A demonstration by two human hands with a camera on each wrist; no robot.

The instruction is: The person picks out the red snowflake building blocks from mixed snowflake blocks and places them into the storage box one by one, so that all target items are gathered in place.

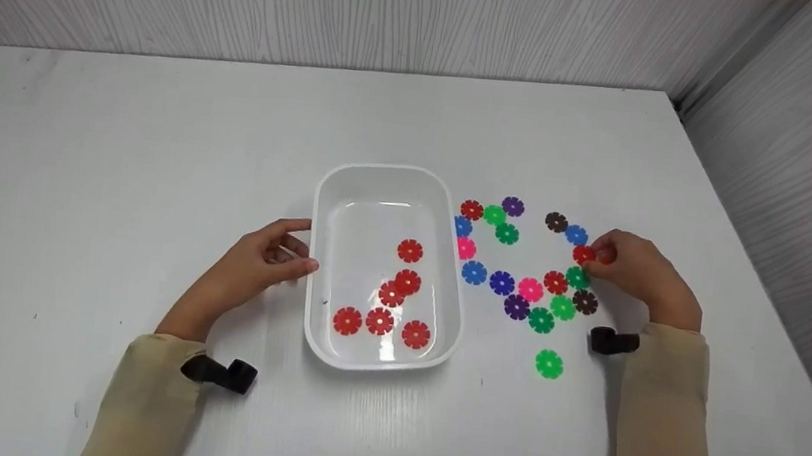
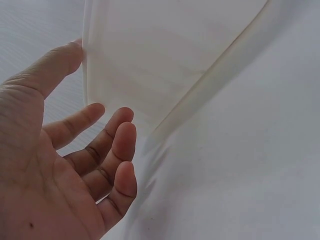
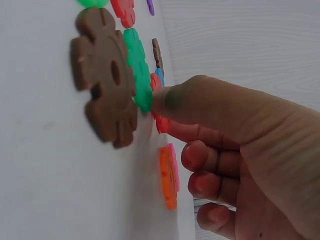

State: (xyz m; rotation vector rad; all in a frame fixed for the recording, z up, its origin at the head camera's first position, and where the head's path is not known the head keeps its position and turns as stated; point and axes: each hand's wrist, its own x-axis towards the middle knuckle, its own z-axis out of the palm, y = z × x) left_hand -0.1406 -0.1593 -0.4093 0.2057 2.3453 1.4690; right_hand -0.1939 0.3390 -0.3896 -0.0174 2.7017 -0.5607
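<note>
A white plastic tray (image 1: 378, 367) holds several red flower-shaped discs (image 1: 379, 321), two of them overlapping. At its left side is my left hand (image 1: 250, 272), thumb over the rim and index fingertip at the outer wall. The other fingers are loosely bent, apart from the tray, as the left wrist view shows. My right hand (image 1: 635, 271) pinches a red disc (image 1: 583, 255) between thumb and index finger at the right of the loose discs. Beside its thumb lie a green disc (image 3: 137, 67) and a brown disc (image 3: 102, 77), while its other fingers curl loosely.
Discs in blue, pink, purple, green, red and brown form a rough ring right of the tray. One light green disc (image 1: 549, 364) lies nearer the front. Under the right hand is an orange disc (image 3: 169, 177). A wall (image 1: 368, 12) rises behind the white table (image 1: 123, 123).
</note>
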